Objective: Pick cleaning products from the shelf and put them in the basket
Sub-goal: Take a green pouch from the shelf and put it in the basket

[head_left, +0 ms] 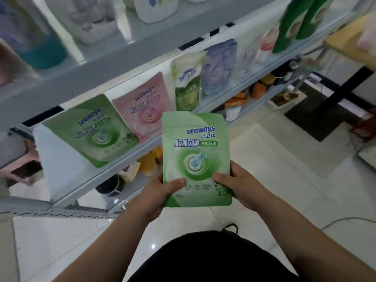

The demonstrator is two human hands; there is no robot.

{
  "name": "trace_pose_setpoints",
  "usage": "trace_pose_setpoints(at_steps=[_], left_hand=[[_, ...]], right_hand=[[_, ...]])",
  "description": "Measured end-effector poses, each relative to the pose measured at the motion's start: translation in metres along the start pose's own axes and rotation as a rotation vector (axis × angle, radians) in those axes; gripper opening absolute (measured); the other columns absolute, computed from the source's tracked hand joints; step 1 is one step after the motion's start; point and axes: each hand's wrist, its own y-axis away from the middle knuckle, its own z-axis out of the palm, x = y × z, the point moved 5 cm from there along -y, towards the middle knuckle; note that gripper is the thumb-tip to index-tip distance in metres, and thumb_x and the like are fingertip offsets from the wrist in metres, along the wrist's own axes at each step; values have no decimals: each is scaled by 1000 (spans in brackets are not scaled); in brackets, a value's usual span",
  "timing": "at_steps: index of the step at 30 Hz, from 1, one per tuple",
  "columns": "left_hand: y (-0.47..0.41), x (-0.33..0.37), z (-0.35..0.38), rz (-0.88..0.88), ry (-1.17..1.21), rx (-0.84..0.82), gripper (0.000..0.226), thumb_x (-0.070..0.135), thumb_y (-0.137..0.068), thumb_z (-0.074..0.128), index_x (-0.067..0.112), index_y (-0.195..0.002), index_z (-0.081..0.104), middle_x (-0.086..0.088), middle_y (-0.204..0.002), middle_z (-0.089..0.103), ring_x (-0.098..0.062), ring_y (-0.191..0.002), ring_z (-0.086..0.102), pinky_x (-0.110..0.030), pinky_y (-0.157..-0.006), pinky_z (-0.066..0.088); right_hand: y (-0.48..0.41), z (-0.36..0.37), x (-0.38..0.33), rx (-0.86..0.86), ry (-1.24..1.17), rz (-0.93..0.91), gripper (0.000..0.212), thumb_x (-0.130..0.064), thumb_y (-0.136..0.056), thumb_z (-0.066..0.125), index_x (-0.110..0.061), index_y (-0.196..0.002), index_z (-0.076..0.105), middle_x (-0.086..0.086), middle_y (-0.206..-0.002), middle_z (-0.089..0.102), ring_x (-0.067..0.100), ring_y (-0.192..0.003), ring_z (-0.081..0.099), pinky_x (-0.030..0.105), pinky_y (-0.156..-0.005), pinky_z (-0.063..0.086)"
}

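The dark garment [213,259] on the person's torso fills the bottom edge of the view. Both bare forearms reach forward from it. The toe of a black shoe [230,227] shows just beyond the garment.

1. Left hand [160,192]: grasps the lower left corner of the green pouch [195,155]. The thumb lies across the printed front and the fingers are hidden behind.
2. Right hand [244,186]: grasps the lower right corner of the same pouch. The thumb is on the front and the fingers are curled behind.
3. Green pouch: held upright in the air between both hands, printed face toward the camera. It is above the tiled floor [274,151] and in front of the shelf [101,64], touching neither.

Shelf contents, left to right on the middle level:
- A second green bag [91,129] of the same design, leaning back.
- A pink bag [144,106] just beside it.
- A green and white refill bag [187,82].
- A purple bag [219,66].
- Two green bottles [299,19] at the far end.

The top level holds blurred containers; their type cannot be told. The bottom level holds small yellow and orange items, also blurred.

At right, a bench [345,43] with a black leg stands near a dark mat [317,117] on the floor.
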Motion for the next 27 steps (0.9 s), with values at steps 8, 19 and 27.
trace_pose_setpoints(at_steps=[8, 19, 27], left_hand=[[-100, -3, 173, -145, -188, -169, 62, 11, -70, 83, 2, -128, 61, -22, -119, 73, -42, -108, 70, -54, -91, 59], [-236, -10, 299, -324, -321, -335, 66, 18, -68, 81, 7, -130, 60, -16, -118, 75, -38, -107, 72, -50, -85, 61], [-372, 35, 417, -370, -441, -548, 68, 21, -65, 86, 11, -127, 59, -11, -113, 77, -34, -100, 75, -45, -77, 62]], right_hand=[[21, -173, -19, 288, -139, -38, 35, -9, -97, 67, -20, -130, 60, 1, -116, 77, 23, -104, 75, 39, -88, 60], [-19, -313, -35, 511, -248, 27, 37, -12, -94, 70, -20, -128, 60, 2, -116, 77, 23, -105, 75, 43, -91, 59], [-70, -412, -99, 757, -346, 21, 29, -11, -95, 66, -22, -122, 65, 2, -114, 78, 26, -107, 74, 43, -90, 58]])
